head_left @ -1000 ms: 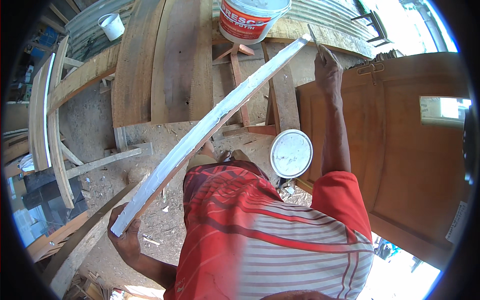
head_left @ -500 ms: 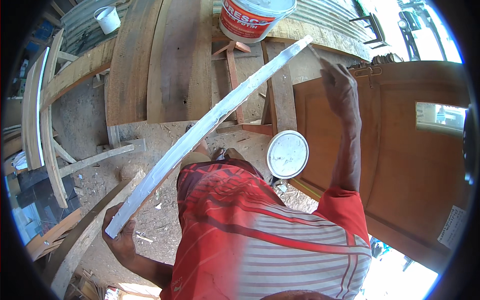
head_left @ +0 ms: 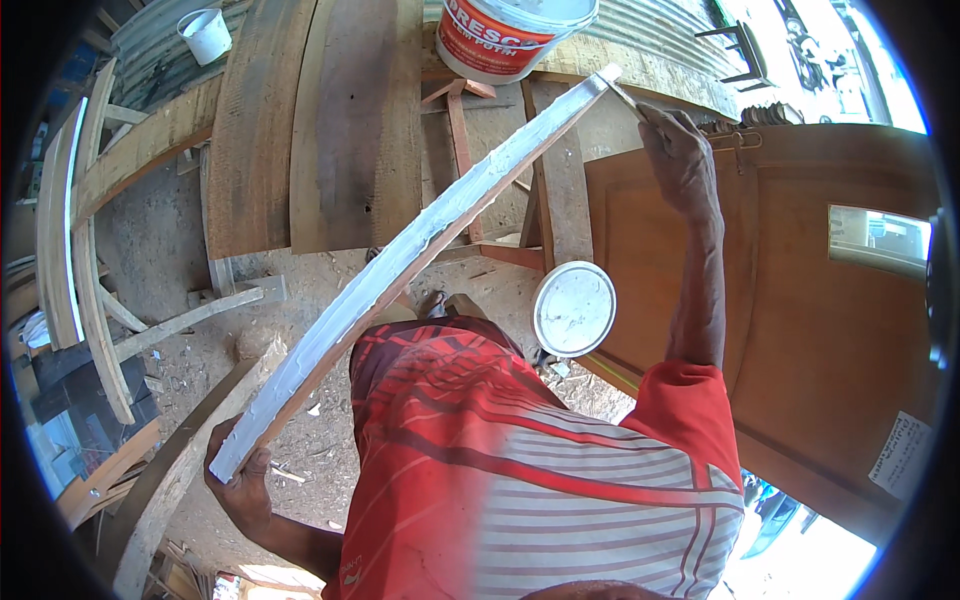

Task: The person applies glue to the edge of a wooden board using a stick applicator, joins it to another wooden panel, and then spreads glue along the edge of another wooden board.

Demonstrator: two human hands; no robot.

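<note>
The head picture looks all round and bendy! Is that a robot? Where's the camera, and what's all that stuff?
No robot here, just a person's bare hands. The camera sits on their head, looking down; its very wide lens bends straight edges. The left hand holds the near end of a long wooden strip with white paste spread along it. The right hand holds a thin flat tool at the far end. Beyond, two wide boards lie side by side, near a red-and-white bucket. On the right are a round white lid and a brown wooden door.
</note>
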